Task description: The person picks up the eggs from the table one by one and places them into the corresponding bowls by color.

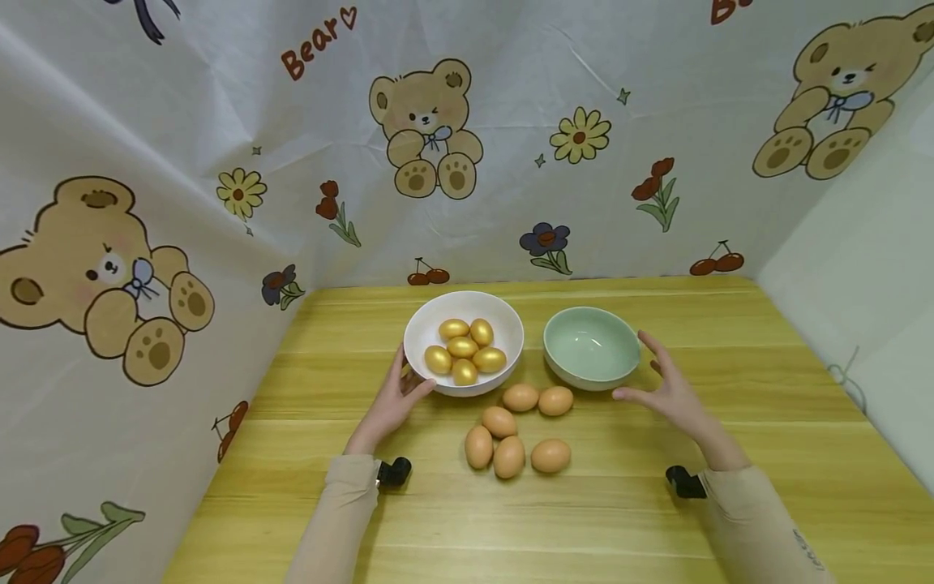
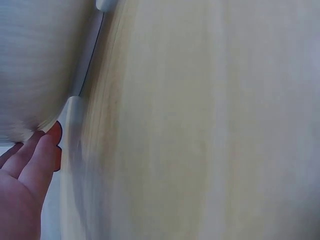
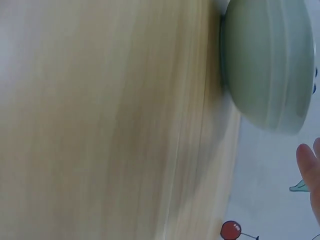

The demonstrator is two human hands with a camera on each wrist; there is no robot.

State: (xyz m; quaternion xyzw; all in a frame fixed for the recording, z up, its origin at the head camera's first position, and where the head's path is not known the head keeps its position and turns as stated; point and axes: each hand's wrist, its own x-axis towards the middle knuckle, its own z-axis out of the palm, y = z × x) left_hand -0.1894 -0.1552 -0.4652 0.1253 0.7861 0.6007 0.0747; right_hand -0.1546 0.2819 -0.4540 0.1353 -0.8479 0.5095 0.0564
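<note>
A white bowl (image 1: 413,345) on the wooden table holds several golden eggs (image 1: 462,348). My left hand (image 1: 392,405) is at its left side, thumb near the front rim. In the left wrist view, nearly straight fingers (image 2: 37,160) reach the outside of the white bowl (image 2: 35,65). To the right stands a light green bowl (image 1: 591,349) with nothing in it. My right hand (image 1: 671,397) is spread beside it, thumb and fingers apart. The right wrist view has fingertips (image 3: 305,157) just off the wall of the green bowl (image 3: 265,65).
Several brown eggs (image 1: 509,457) lie loose on the table (image 1: 438,527) in front of the two bowls, some touching one another. A bear-print cloth (image 1: 496,219) hangs along the back and left edges. At the right is a white wall (image 1: 861,284) with a thin cord.
</note>
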